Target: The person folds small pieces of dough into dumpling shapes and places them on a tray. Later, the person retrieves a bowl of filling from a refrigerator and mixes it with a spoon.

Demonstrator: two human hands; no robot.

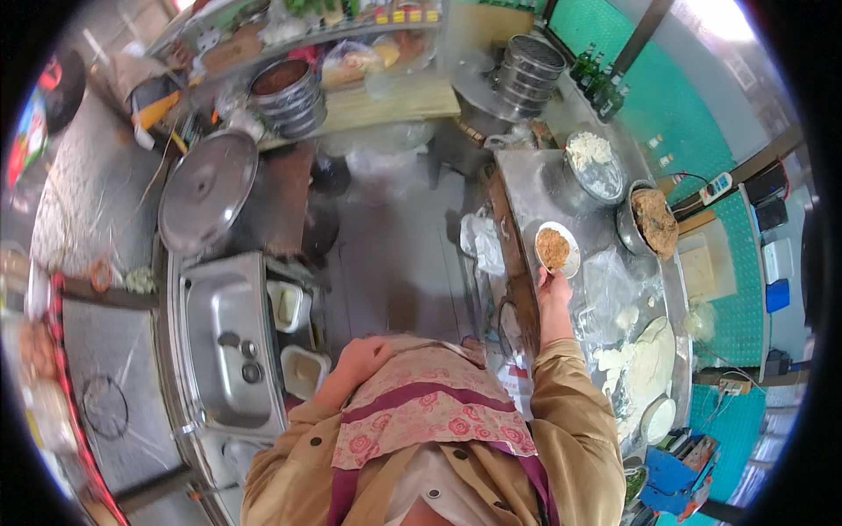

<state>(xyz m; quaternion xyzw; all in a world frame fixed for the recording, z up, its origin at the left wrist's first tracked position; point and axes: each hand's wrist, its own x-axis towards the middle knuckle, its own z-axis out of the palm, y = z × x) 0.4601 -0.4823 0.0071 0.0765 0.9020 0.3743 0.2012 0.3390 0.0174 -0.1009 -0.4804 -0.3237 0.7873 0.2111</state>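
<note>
My right hand [556,289] grips the near rim of a small white bowl [574,263] over the left side of a metal worktable [526,181]. Inside the bowl lies a brown crumbly or minced filling [552,248]. My left hand [364,358] is at the waist, against a floral apron [427,417]; its fingers are partly hidden and I see nothing held. Right of the bowl lies a clear plastic bag [608,289]. Rolled-out dough [648,361] spreads on the floured table nearer to me.
Beyond the bowl stand a metal basin of white dough or flour [595,164] and a pot heaped with brown filling [651,220]. Stacked steamers [529,72] and green bottles [598,82] are at the back. A steel sink [227,329] and a large round lid [207,191] are leftward.
</note>
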